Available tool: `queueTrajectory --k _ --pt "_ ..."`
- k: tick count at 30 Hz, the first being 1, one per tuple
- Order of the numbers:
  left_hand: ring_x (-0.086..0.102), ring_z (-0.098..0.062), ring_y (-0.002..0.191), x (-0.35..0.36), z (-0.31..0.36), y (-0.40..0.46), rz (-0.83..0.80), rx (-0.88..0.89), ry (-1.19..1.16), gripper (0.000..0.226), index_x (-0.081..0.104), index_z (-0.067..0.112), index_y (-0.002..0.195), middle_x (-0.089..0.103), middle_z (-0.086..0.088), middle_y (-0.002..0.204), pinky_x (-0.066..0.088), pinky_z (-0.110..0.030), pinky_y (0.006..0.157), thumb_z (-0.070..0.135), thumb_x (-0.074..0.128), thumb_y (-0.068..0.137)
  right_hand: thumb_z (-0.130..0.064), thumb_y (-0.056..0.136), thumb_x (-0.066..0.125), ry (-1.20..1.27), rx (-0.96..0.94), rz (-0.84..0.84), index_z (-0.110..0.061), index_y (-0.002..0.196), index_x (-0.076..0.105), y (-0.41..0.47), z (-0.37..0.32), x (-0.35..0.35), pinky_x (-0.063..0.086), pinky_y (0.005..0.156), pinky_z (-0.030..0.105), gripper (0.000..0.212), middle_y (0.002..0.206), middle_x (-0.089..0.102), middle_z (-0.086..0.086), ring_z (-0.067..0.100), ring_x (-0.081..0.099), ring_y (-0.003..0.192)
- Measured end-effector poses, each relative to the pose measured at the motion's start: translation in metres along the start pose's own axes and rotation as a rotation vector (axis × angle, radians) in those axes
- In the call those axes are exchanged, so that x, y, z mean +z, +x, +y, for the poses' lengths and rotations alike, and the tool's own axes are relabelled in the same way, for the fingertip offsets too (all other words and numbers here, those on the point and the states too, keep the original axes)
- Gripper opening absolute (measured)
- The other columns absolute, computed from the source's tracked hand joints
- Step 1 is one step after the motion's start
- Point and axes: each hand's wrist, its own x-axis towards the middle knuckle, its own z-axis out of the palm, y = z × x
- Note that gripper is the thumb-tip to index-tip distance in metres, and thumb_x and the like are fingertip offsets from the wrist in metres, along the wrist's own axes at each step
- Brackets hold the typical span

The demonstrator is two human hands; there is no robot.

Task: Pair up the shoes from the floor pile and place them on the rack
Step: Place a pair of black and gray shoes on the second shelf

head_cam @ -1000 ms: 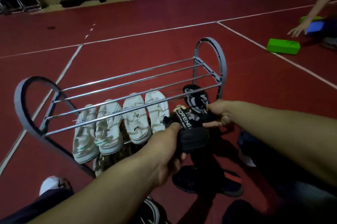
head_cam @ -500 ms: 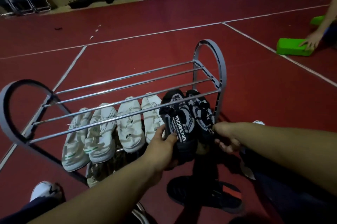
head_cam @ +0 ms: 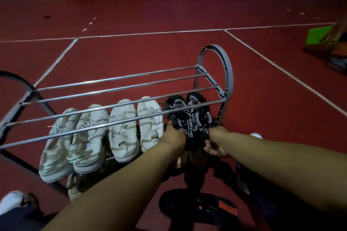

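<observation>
A grey shoe rack [head_cam: 228,73] with chrome bars stands on the red floor. Its lower tier holds two pairs of white sneakers [head_cam: 122,129] and, at the right end, a pair of black patterned shoes [head_cam: 195,110]. My left hand [head_cam: 173,137] grips the heel of the left black shoe. My right hand [head_cam: 216,141] grips the heel of the right black shoe. Both shoes lie side by side under the top bars, toes pointing away.
A black shoe with an orange patch [head_cam: 201,209] lies on the floor near my knees. A camouflage shoe [head_cam: 84,182] sits under the rack's front. Another person's hand touches a green block [head_cam: 317,34] at far right. A white shoe [head_cam: 13,200] shows at bottom left.
The black shoe held in both hands has been pushed forward onto the lower tier beside its mate. Both hands now sit at the heels, and the view has shifted closer.
</observation>
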Motion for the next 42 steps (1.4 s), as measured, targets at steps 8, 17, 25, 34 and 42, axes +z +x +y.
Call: queueTrajectory --k 8,17,25,34,42 --pt "0.059 -0.034 0.116 -0.009 -0.003 -0.004 0.056 0.076 0.464 0.033 0.057 0.005 0.122 0.064 -0.016 0.124 0.046 -0.036 0.093 0.027 0.049 0.098 -0.029 0.085 0.06 -0.616 -0.527 0.322 -0.014 0.127 0.032 -0.024 0.015 0.027 0.044 0.097 0.041 0.052 0.134 0.039 0.013 0.033 0.046 0.119" --pt "0.015 -0.031 0.149 -0.057 -0.037 -0.001 0.019 0.354 0.987 0.072 0.021 0.017 0.153 0.02 -0.01 0.161 0.016 -0.05 0.119 0.045 0.041 0.09 -0.065 0.071 0.06 -1.658 -1.012 0.098 -0.016 0.154 0.012 -0.025 0.01 0.035 0.008 0.118 0.055 0.108 0.16 0.012 0.012 0.036 0.013 0.145" --pt "0.005 -0.024 0.152 -0.058 -0.066 0.019 0.035 0.388 1.034 0.063 0.009 0.021 0.156 0.007 -0.002 0.165 0.003 -0.043 0.123 0.045 0.028 0.101 -0.049 0.079 0.07 -1.694 -0.988 0.033 -0.008 0.149 0.025 -0.02 0.0 0.063 0.037 0.109 0.046 0.093 0.152 0.031 0.015 0.036 0.034 0.136" --pt "0.013 -0.019 0.151 -0.065 -0.063 0.011 0.031 0.363 0.976 0.079 0.016 0.027 0.154 0.013 0.006 0.164 -0.003 -0.062 0.117 0.051 0.054 0.088 -0.039 0.083 0.068 -1.601 -0.809 0.057 -0.013 0.153 0.015 -0.025 0.0 0.079 0.036 0.11 0.051 0.091 0.16 0.017 0.012 0.038 0.019 0.146" --pt "0.038 -0.025 0.138 -0.08 -0.069 0.004 0.066 0.416 0.868 0.079 0.032 0.018 0.147 0.039 -0.005 0.153 0.022 -0.051 0.116 0.039 0.064 0.078 -0.033 0.088 0.065 -1.325 -0.694 0.135 -0.021 0.145 0.032 -0.028 -0.011 0.089 0.048 0.094 0.046 0.066 0.144 0.039 0.008 0.037 0.048 0.126"
